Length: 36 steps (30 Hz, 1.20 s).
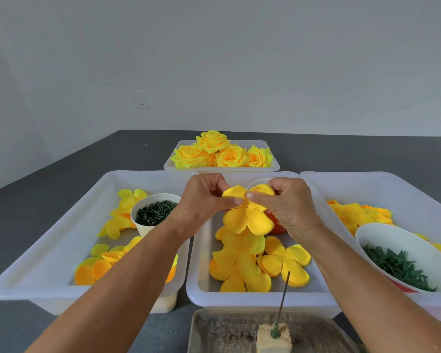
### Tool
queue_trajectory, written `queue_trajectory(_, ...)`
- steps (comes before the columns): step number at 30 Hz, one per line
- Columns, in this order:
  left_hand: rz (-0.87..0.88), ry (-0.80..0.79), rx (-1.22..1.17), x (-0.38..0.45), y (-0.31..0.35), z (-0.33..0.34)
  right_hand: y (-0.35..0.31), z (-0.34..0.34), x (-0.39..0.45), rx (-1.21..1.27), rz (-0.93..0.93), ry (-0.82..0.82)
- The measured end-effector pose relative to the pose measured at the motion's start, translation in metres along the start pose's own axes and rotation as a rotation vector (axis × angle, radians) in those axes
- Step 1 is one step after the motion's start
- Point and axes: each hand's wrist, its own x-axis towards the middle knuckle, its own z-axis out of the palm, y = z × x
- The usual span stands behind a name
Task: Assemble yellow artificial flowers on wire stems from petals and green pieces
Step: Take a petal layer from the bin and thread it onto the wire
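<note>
Both hands hold one yellow petal piece point(247, 220) in the air above the middle white tray point(199, 289). My left hand point(204, 200) pinches its upper left lobe and my right hand point(288, 202) pinches its upper right lobe, thumbs meeting at the centre. More yellow petal pieces point(255, 263) lie in the tray below. A thin wire stem point(283, 296) stands upright in a small block point(273, 337) at the near edge. Finished yellow flowers point(222, 152) fill the far tray.
The left tray point(49, 256) holds loose petals and a white cup of dark green pieces point(155, 212). The right tray point(392, 187) holds petals and a white bowl of green pieces point(397, 266). An orange-red cup point(276, 226) stands behind my right hand. A worn board point(227, 329) lies under the block.
</note>
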Motion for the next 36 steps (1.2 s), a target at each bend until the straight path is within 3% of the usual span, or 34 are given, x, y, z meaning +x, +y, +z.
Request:
queue_trajectory(5, 0.063, 0.168, 0.195, 0.002, -0.007, 0.0, -0.001, 0.002, 0.0, 0.017, 0.027, -0.043)
queue_trajectory(8, 0.051, 0.285, 0.19, 0.004, -0.007, -0.002, -0.004, 0.003, 0.0, 0.185, 0.075, -0.094)
queue_trajectory(12, 0.036, 0.147, 0.038, 0.003, -0.004, 0.0, -0.001, 0.0, 0.003, 0.201, 0.157, -0.001)
queue_trajectory(17, 0.077, 0.322, 0.375, 0.003, -0.006, 0.002, -0.002, 0.004, -0.001, -0.113, -0.109, 0.026)
queue_trajectory(20, 0.115, 0.378, 0.485, 0.004, -0.009, 0.002, -0.006, 0.006, -0.005, -0.17, -0.226, 0.027)
queue_trajectory(25, 0.196, 0.36, 0.665, 0.002, -0.007, 0.007, -0.006, 0.007, -0.006, -0.137, -0.23, 0.019)
queue_trajectory(30, 0.126, 0.264, 0.396, 0.001, -0.005, 0.005, 0.0, 0.003, 0.0, -0.157, -0.02, 0.011)
queue_trajectory(33, 0.065, 0.263, 0.193, 0.002, -0.003, 0.003, 0.0, 0.005, 0.002, 0.019, 0.155, -0.056)
queue_trajectory(36, 0.028, 0.16, -0.01, 0.001, -0.001, 0.002, -0.002, 0.001, 0.004, 0.176, 0.223, -0.045)
